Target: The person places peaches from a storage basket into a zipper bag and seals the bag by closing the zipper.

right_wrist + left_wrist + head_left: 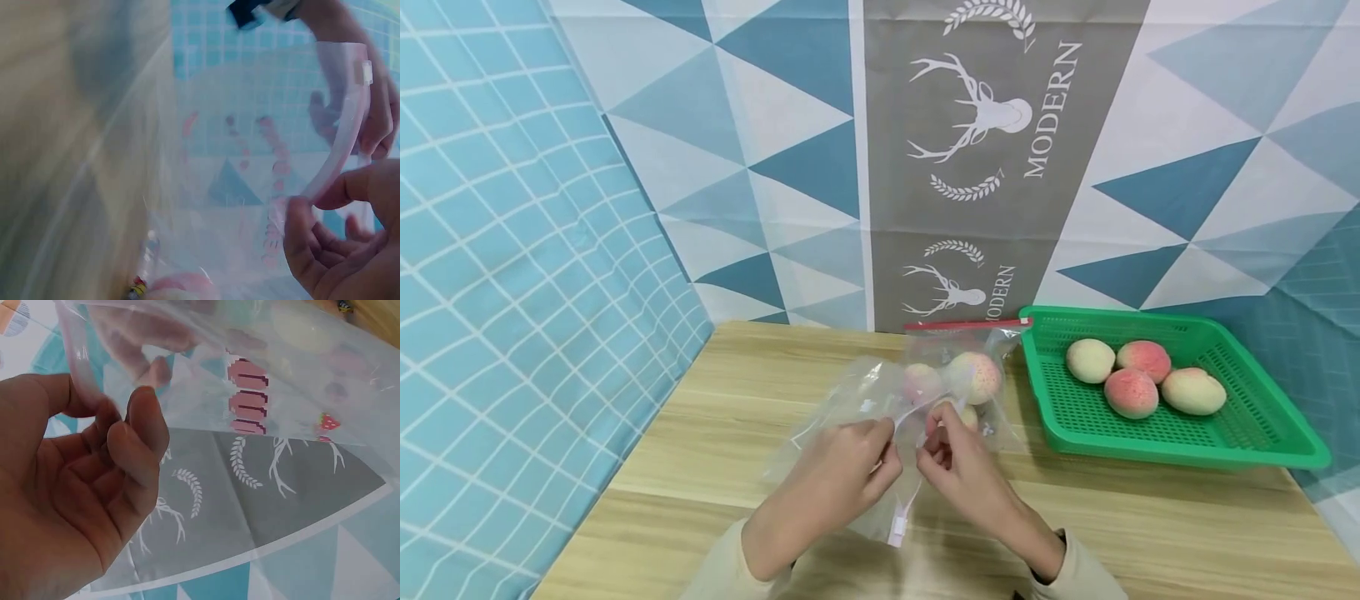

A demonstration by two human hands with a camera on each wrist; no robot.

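Note:
Both hands are at the mouth of a clear zip bag (874, 398) with a pale pink strip along its edge and a white slider (898, 527) at the near end. My left hand (838, 467) pinches one side of that strip between thumb and fingers. Opposite it, my right hand (964, 473) pinches the other side, seen closely in the right wrist view. Pink print marks the film (247, 394) in the left wrist view. Just behind lies another clear bag with a red zip strip (967, 325), and a peach (977, 379) shows there among others.
A green plastic basket (1180, 450) stands to the right, with several peaches (1131, 393) grouped inside. Both bags and the basket are on a wooden table (662, 450). A patterned cloth (797, 167) hangs behind, and blue checked cloth (512, 292) borders the left.

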